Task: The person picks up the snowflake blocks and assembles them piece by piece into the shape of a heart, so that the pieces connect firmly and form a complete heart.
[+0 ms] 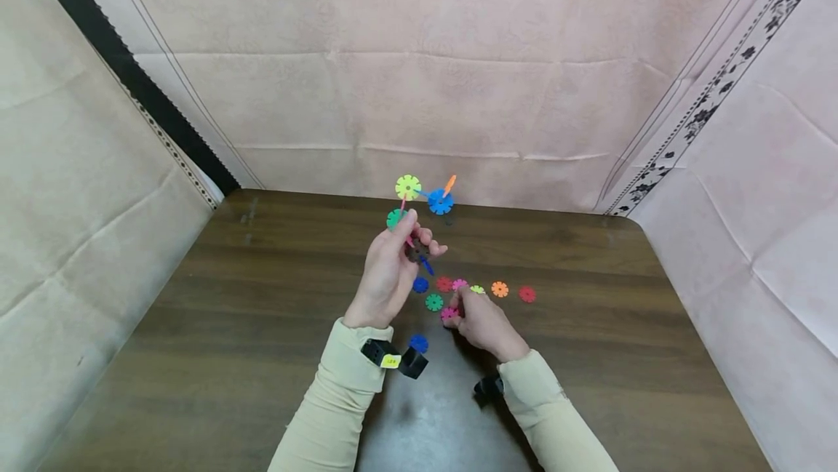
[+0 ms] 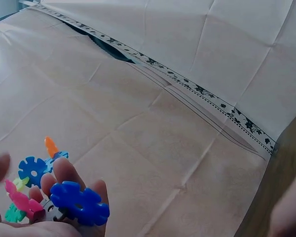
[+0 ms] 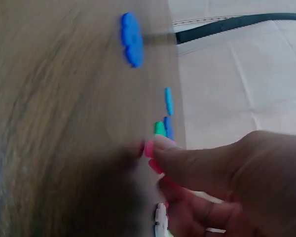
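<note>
My left hand [image 1: 385, 272] is raised over the table and grips a joined cluster of notched plastic flower discs. Its pieces include a yellow-green disc [image 1: 408, 187], a blue disc [image 1: 440, 201], an orange disc [image 1: 449, 185] and a green disc [image 1: 395, 219]. In the left wrist view, a pink disc [image 2: 23, 202] and a dark blue disc [image 2: 80, 203] of that cluster show against the fingers. Lower and to the right, my right hand [image 1: 487, 323] pinches a loose pink disc [image 1: 448, 313] between thumb and fingers, close over the tabletop.
Loose discs lie on the wooden table [image 1: 275, 297] around the right hand: a blue one [image 1: 420, 285], a green one [image 1: 434, 302], an orange one [image 1: 500, 289] and a red one [image 1: 527, 294], among others. Another blue disc [image 1: 419, 343] lies nearer. Pale cloth [image 1: 419, 94] hangs behind the table.
</note>
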A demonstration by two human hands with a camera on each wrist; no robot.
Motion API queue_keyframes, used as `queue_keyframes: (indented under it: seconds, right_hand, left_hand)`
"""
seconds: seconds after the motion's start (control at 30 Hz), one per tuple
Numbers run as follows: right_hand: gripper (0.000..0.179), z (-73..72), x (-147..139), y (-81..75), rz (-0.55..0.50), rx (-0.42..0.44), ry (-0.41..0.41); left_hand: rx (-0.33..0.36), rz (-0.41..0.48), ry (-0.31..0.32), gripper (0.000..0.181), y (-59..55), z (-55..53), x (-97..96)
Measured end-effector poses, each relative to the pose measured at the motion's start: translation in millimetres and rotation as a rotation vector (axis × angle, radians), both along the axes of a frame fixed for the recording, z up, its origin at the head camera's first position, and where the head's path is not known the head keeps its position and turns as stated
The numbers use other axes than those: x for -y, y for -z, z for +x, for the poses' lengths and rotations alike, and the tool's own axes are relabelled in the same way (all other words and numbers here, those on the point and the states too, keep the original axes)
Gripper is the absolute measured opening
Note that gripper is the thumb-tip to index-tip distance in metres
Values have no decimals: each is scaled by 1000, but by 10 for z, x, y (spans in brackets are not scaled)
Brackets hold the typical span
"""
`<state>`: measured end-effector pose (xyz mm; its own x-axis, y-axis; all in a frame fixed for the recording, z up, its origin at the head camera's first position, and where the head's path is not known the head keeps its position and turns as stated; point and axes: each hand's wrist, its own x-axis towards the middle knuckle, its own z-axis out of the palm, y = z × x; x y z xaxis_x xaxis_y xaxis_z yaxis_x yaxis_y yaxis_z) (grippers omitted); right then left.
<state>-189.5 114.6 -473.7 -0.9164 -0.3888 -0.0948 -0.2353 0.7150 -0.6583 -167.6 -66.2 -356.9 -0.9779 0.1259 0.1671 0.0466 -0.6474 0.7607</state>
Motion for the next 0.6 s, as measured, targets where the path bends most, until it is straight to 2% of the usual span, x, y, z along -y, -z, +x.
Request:
queue_keyframes:
  seconds: [0.1,0.17,0.3,0.37,0.43,0.6]
  right_hand:
    - [18,23,-33,-76,-205,38,42]
    - [18,60,-56,-183,-366,37,61]
    - [20,226,-66,-557,-618,8,56]
    - [21,287,-51,-684,-684,-30,44]
    - [21,346,-23,-773,-709,-59,46]
    - [21,390,41,-771,-725,-131,48]
  left_hand:
    - [23,14,-19,21,12,0,3]
    - [27,22,-34,17,24,4,11]
    - [11,32,-65,17,38,2,36]
    - [4,27,-76,18,29,-1,44]
    - [5,27,-81,19,17,2,47]
    - [23,45,-76,14,6,30,36]
